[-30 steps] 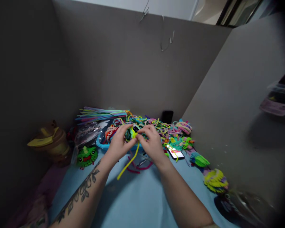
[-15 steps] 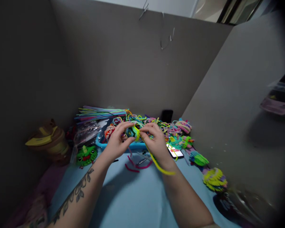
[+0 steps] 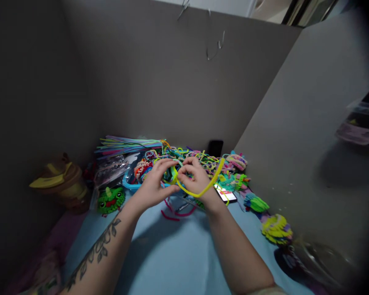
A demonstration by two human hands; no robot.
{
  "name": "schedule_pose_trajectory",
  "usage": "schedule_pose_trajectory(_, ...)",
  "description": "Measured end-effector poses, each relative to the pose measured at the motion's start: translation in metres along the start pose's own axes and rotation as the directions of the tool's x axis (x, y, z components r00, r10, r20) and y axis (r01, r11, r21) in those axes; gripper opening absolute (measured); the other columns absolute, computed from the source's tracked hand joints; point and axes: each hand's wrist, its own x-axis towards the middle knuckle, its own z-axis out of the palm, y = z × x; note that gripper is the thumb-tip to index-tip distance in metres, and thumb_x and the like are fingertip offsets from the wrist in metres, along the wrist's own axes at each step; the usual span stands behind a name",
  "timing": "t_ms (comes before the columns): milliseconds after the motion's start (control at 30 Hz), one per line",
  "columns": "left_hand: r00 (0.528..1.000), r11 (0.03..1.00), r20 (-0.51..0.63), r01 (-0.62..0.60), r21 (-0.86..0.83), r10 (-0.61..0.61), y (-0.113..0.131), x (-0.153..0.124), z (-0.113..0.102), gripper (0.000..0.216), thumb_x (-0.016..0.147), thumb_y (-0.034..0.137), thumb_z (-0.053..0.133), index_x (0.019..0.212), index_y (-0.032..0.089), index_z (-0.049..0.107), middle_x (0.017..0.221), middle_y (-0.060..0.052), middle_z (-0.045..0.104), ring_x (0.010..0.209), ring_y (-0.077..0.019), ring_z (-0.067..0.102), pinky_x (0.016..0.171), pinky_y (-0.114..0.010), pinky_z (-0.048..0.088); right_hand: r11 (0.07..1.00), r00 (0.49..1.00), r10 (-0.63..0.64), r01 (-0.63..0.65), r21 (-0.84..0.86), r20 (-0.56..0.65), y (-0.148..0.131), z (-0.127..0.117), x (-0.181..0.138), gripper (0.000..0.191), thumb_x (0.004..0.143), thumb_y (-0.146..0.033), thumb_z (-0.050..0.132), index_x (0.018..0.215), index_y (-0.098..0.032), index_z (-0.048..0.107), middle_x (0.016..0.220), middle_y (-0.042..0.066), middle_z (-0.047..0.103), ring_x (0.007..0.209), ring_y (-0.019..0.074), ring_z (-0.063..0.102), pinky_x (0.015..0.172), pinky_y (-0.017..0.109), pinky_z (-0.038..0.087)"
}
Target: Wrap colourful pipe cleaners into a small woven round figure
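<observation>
My left hand [image 3: 153,186] is closed around a small rounded piece of green and yellow pipe cleaners [image 3: 174,174], held up in front of the tray. Against the piece's right side, my right hand [image 3: 197,180] has its thumb and fingers pinched together on a yellow pipe cleaner [image 3: 213,180]. The long free end of that strand curves under the fingers and up to the right. My fingers hide much of the held piece. Below the hands, magenta pipe cleaner strips [image 3: 170,216] lie on the blue cloth [image 3: 169,254], beside a blurred metal tool [image 3: 184,206].
Behind my hands stands a blue tray [image 3: 129,185] heaped with pipe cleaner pieces. A bundle of straight pipe cleaners [image 3: 126,143] lies back left, above a green horned figure [image 3: 111,200]. To the right are a lit phone [image 3: 226,194] and a yellow fluffy piece [image 3: 276,228].
The yellow strand's free end has swung from hanging below my right wrist to curving upward at the right. My right fingers have curled in more, and the view has shifted slightly.
</observation>
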Motion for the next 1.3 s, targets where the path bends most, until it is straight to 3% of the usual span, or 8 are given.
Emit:
schedule_pose_trajectory(167, 0.997, 0.995, -0.068, 0.052, 0.089, -0.046, -0.008, 0.001, 0.008, 0.050, 0.076, 0.021, 0.065, 0.124, 0.022, 0.050, 0.125, -0.011, 0.053, 0.120, -0.0253, 0.051, 0.104, -0.044, 0.042, 0.999, 0.999, 0.003, -0.005, 0.043, 0.038, 0.008, 0.007, 0.000, 0.007, 0.077, -0.020, 0.061, 0.074, -0.020, 0.068, 0.095, 0.004, 0.049, 0.097, 0.0209, 0.054, 0.092, 0.039, 0.045)
schedule_pose_trajectory(333, 0.978, 0.982, -0.138, 0.169, 0.088, -0.156, -0.019, 0.003, 0.006, 0.051, 0.072, 0.023, 0.065, 0.121, 0.020, 0.052, 0.123, -0.011, 0.058, 0.118, -0.0267, 0.053, 0.102, -0.044, 0.042, 0.993, 0.992, -0.037, 0.022, 0.118, 0.121, -0.003, -0.001, 0.000, 0.022, 0.078, -0.016, 0.061, 0.099, -0.022, 0.066, 0.113, 0.007, 0.051, 0.115, 0.0225, 0.051, 0.102, 0.041, 0.041)
schedule_pose_trajectory(467, 0.967, 0.975, -0.147, 0.216, 0.054, -0.206, -0.022, 0.004, 0.005, 0.052, 0.071, 0.021, 0.062, 0.122, 0.018, 0.052, 0.124, -0.012, 0.058, 0.120, -0.0275, 0.052, 0.103, -0.044, 0.040, 0.995, 0.990, -0.051, 0.038, 0.096, 0.135, -0.013, 0.000, -0.002, 0.015, 0.079, -0.021, 0.068, 0.094, -0.022, 0.067, 0.120, 0.009, 0.050, 0.121, 0.0227, 0.048, 0.105, 0.042, 0.039)
schedule_pose_trajectory(600, 0.973, 0.980, -0.144, 0.190, 0.063, -0.179, -0.018, 0.002, 0.007, 0.047, 0.073, 0.022, 0.063, 0.120, 0.020, 0.054, 0.122, -0.010, 0.058, 0.117, -0.0265, 0.054, 0.101, -0.043, 0.042, 0.996, 0.996, -0.074, 0.072, 0.049, 0.049, -0.012, 0.006, -0.004, 0.007, 0.078, -0.016, 0.068, 0.083, -0.022, 0.069, 0.117, 0.007, 0.054, 0.119, 0.0230, 0.050, 0.104, 0.042, 0.038)
schedule_pose_trajectory(800, 0.996, 0.999, 0.088, 0.018, 0.052, -0.022, -0.011, -0.001, 0.005, 0.052, 0.074, 0.016, 0.064, 0.123, 0.024, 0.050, 0.126, -0.009, 0.052, 0.121, -0.0244, 0.050, 0.103, -0.040, 0.042, 0.994, 0.990, 0.066, -0.054, 0.098, -0.124, -0.006, 0.004, -0.001, 0.005, 0.076, -0.018, 0.067, 0.076, -0.022, 0.069, 0.104, 0.005, 0.056, 0.108, 0.0214, 0.055, 0.100, 0.039, 0.042)
schedule_pose_trajectory(1067, 0.997, 0.989, -0.066, 0.051, 0.141, -0.042, -0.018, 0.001, 0.005, 0.058, 0.077, 0.022, 0.064, 0.130, 0.021, 0.042, 0.131, -0.012, 0.051, 0.124, -0.0262, 0.048, 0.105, -0.044, 0.039, 0.990, 0.991, 0.132, -0.133, 0.054, 0.027, 0.002, 0.007, 0.001, 0.005, 0.074, -0.022, 0.070, 0.071, -0.020, 0.067, 0.123, 0.009, 0.051, 0.122, 0.0249, 0.047, 0.106, 0.042, 0.034)
schedule_pose_trajectory(1300, 0.999, 0.990, -0.021, -0.026, 0.139, 0.029, -0.010, -0.001, 0.003, 0.063, 0.078, 0.017, 0.061, 0.135, 0.023, 0.037, 0.135, -0.012, 0.047, 0.128, -0.0267, 0.045, 0.107, -0.043, 0.039, 0.992, 0.986, 0.109, -0.116, 0.051, 0.125, 0.000, 0.003, 0.000, 0.008, 0.078, -0.019, 0.064, 0.070, -0.019, 0.064, 0.133, 0.009, 0.047, 0.130, 0.0249, 0.041, 0.109, 0.043, 0.029)
